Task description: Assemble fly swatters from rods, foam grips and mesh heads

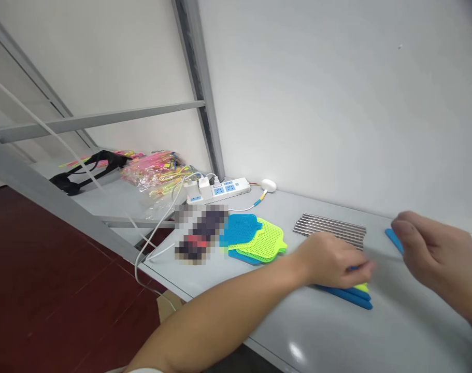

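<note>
Power strip (230,188) just beyond swatter heads (265,241)

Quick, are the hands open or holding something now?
Left hand: curled above slim blue plastic handles; grip unclear.
Right hand: curled; can't tell if it holds the narrow blue strip.

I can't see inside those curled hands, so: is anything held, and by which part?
It can't be told: blue pieces show by the left hand and right hand, but any hold is hidden.

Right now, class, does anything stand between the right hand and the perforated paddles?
Yes: in this view the left hand lies across the line from the right hand to the paddles, metal rods partly behind it.
</note>
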